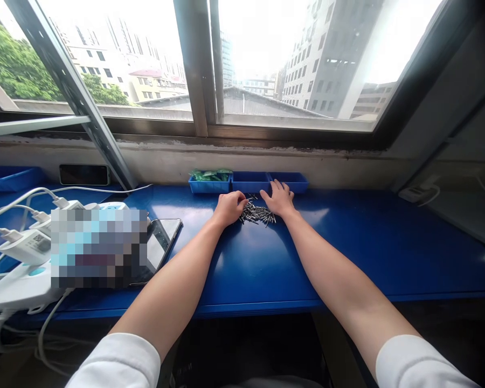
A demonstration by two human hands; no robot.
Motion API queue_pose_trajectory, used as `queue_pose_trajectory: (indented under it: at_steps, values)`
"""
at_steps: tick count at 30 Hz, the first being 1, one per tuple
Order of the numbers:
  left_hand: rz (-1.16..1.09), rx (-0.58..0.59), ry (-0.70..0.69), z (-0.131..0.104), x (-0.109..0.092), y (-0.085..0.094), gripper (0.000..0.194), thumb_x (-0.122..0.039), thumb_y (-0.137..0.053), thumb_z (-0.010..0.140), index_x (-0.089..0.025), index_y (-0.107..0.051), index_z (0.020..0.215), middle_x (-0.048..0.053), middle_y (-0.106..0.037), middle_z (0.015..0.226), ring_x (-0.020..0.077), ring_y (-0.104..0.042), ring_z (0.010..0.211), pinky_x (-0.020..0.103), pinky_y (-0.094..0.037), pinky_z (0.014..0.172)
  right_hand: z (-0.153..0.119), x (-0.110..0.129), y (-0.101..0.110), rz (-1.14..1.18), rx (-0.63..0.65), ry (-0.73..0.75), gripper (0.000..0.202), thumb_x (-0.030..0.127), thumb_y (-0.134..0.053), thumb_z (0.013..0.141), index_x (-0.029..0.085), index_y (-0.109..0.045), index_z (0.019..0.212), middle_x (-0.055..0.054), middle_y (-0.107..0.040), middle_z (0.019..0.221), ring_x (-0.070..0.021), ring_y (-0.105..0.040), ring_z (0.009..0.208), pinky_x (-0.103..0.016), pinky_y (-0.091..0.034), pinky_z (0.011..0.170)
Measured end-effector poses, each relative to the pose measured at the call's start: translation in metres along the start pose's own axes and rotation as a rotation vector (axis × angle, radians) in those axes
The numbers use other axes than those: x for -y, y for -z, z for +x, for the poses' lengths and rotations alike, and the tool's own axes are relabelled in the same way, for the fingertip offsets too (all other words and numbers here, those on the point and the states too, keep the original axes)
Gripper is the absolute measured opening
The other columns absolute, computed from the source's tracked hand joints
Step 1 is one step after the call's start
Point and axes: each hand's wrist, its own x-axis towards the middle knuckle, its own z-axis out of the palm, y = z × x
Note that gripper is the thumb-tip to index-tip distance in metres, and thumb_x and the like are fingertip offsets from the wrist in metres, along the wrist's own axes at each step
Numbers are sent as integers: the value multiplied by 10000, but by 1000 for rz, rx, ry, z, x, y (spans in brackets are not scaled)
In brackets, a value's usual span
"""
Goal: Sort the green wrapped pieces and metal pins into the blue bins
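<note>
A loose pile of thin, dark metal pins (257,214) lies on the blue tabletop (262,269); they are too small to name more exactly. At the pile's left edge is my left hand (229,208), thumb and fingers curled together, and whatever they may pinch is hidden. My right hand (281,199) is on the other side, fingers spread, its fingertips over the front edge of the right blue bin (301,183). Beside that bin stand a middle blue bin (250,181) and a left blue bin (210,186) holding green packets (210,175).
On the left, a white power strip (28,283) carries several plugs and cables. A phone (164,242) lies near my left forearm, partly behind a blurred-out patch. Another phone (84,174) leans at the wall by a metal shelf post (105,143). Windows run along the back.
</note>
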Motion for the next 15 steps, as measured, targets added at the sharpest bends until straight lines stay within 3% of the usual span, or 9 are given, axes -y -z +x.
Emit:
queue_pose_trajectory:
  at_steps: [8,12,15]
  values:
    - [2,13,25,-1,0,1,151,-313,-523,840,-207,-629,823,37,-692,845,194,-623,818,306,-467,782,3,-7,-2,28,-153,-180,631,513,-429,821,161,-392,1343,-139,-223,1506,-335,-221,1314,-503,-263,1018]
    - [4,22,39,-1,-2,2,156,-318,-522,842,-209,-633,830,35,-694,850,194,-622,823,306,-468,794,2,-4,-3,45,-232,-167,704,443,-523,779,137,-329,1382,-182,-85,1532,-363,-163,1352,-511,-270,1019]
    - [-6,23,27,-1,-2,2,161,-323,-517,844,-211,-632,832,32,-694,855,194,-621,817,308,-470,791,1,-2,-3,92,-234,-103,689,404,-547,767,132,-359,1371,-184,-195,1509,-365,-213,1343,-522,-296,1014]
